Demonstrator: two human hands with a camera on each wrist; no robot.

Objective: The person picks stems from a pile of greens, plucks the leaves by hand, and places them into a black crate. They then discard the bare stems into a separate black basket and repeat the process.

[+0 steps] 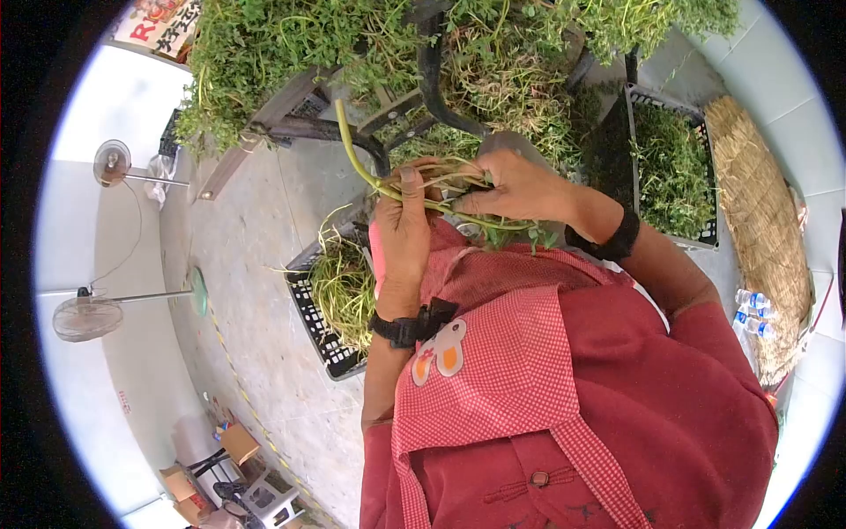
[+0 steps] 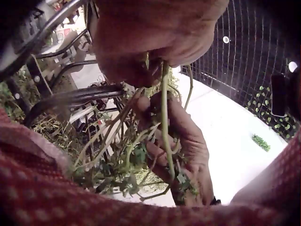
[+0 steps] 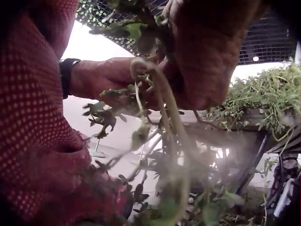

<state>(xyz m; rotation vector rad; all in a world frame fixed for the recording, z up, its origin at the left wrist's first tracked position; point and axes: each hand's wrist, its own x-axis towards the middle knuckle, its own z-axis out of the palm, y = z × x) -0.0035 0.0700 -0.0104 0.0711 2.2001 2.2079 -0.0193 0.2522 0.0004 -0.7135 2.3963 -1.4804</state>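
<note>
In the head view, both hands meet in front of the apron around a small bunch of green plant stems [image 1: 449, 182]. My left hand [image 1: 404, 231] grips the bunch, and a thick yellow-green stem [image 1: 351, 152] sticks out past its thumb, curving away from me. Close to its right, my right hand [image 1: 529, 190] pinches the same bunch between thumb and fingers. Small leaves [image 1: 539, 234] hang beneath the right hand. From the left wrist view, one pale green stem [image 2: 164, 113] runs down from the left hand past the right hand [image 2: 190, 141].
Leafy greens [image 1: 291, 62] are heaped on a wooden-edged table ahead. A black crate [image 1: 328, 363] of stems stands on the floor at the left, and another crate [image 1: 631, 159] of greens at the right. A rolled straw mat [image 1: 749, 220], water bottles [image 1: 755, 315] and fans [image 1: 88, 318] line the sides.
</note>
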